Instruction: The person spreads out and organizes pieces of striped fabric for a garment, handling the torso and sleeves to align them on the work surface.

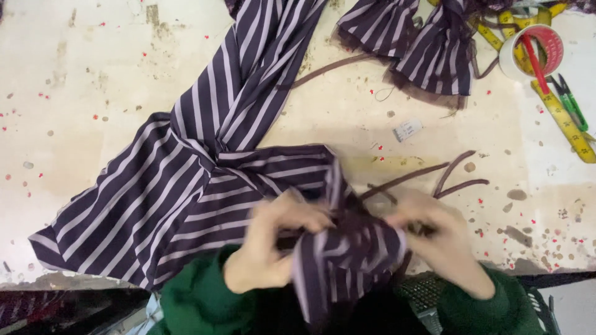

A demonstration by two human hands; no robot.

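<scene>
A dark purple garment with pale stripes (186,186) lies spread across a worn cream table (87,93). My left hand (273,242) grips a bunched part of the striped fabric near the table's front edge. Just to the right, my right hand (441,236) pinches the same bunched fabric where thin dark cords (428,177) come out of it. Both hands are blurred by motion. Green sleeves cover my wrists.
Another striped piece with a dark frill (410,43) lies at the back. At the far right are a roll of tape (534,53), a yellow measuring tape (568,124) and green snips (572,102). A small white label (407,129) lies mid-table.
</scene>
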